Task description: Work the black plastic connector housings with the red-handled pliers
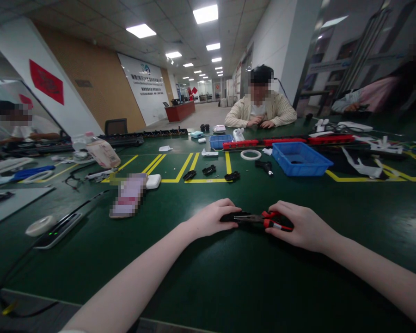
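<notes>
My left hand (213, 217) is closed on a small black part (229, 216) and presses it to the green table (208, 277). My right hand (300, 224) grips the red handles of needle-nose pliers (260, 218). The pliers' thin jaws point left and reach the black part between my two hands. Beyond my hands, three more small black parts (209, 170) lie along a yellow line.
A blue bin (300, 159), a tape ring (250, 155) and a black tool (265, 166) lie beyond. A person sits across the table, others at both sides. A white box (153, 181), a blurred item (129, 196) and a device with green lights (57, 230) lie left.
</notes>
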Tool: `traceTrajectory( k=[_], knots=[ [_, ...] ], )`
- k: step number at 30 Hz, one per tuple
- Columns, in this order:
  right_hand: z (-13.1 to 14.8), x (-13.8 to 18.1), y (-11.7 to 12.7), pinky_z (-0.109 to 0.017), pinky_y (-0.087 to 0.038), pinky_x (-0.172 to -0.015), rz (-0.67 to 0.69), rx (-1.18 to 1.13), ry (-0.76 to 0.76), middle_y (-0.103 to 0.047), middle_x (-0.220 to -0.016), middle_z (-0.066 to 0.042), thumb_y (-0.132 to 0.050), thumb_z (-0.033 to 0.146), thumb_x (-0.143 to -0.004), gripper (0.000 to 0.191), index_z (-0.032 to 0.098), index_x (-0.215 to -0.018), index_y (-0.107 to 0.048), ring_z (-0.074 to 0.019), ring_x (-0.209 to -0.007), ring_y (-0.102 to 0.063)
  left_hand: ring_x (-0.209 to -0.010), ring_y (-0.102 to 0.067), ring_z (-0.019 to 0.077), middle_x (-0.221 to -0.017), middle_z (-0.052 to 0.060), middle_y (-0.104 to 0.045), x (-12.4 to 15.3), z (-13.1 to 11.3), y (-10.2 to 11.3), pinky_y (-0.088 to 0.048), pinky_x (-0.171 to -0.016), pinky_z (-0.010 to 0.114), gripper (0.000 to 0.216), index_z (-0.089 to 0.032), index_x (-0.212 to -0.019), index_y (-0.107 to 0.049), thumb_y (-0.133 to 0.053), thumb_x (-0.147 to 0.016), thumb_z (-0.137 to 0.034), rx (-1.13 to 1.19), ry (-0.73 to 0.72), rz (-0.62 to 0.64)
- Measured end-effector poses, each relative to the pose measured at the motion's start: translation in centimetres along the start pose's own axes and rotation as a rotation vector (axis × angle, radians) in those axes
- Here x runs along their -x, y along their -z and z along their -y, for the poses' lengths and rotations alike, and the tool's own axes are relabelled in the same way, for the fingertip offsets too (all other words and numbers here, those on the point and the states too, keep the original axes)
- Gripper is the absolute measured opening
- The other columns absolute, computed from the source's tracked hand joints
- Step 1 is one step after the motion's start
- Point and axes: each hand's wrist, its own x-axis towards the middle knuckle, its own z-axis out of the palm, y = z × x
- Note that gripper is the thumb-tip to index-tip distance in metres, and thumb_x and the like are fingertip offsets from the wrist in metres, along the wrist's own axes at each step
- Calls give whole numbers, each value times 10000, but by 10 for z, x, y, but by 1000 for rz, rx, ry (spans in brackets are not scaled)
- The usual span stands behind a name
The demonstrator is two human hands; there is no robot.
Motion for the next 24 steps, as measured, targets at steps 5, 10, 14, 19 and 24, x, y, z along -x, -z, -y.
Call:
traceTrajectory(
  k=[5,10,14,19,24],
  knots=[
    [4,-2,-3,-333,-526,-668,-4,22,8,-650,-945,-69,-573,500,-810,350,206,-998,-591,-184,-782,-626,-1041,-566,194,-1167,81,-561,-1,-1,0,-473,-922,316,398,-159,-1247,-565,-640,-860,-216,6,13,6],
    [2,-2,1,-332,-524,-654,-18,48,33,-650,-937,-72,-573,503,-809,352,200,-988,-592,-184,-773,-624,-1045,-569,195,-1174,76,-562,-1,0,1,-473,-920,317,401,-182,-1256,-565,-638,-864,-225,-6,2,6],
    [-1,0,4,-328,-527,-651,-13,56,44,-650,-936,-71,-569,505,-812,357,199,-994,-593,-184,-777,-626,-1047,-569,190,-1177,72,-561,0,1,2,-473,-912,309,399,-187,-1261,-564,-633,-870,-232,-11,-13,8],
    [-2,2,2,-321,-524,-653,-35,45,41,-649,-937,-66,-575,502,-811,351,205,-997,-590,-182,-781,-625,-1040,-574,191,-1181,68,-561,1,0,2,-480,-898,312,394,-203,-1259,-565,-629,-872,-237,-10,5,12],
    [-1,2,1,-321,-526,-655,-57,24,29,-653,-935,-59,-588,508,-802,348,217,-993,-595,-183,-789,-627,-1038,-576,189,-1187,67,-559,1,0,2,-485,-894,316,397,-203,-1260,-563,-631,-870,-238,-2,14,8]
  ],
)
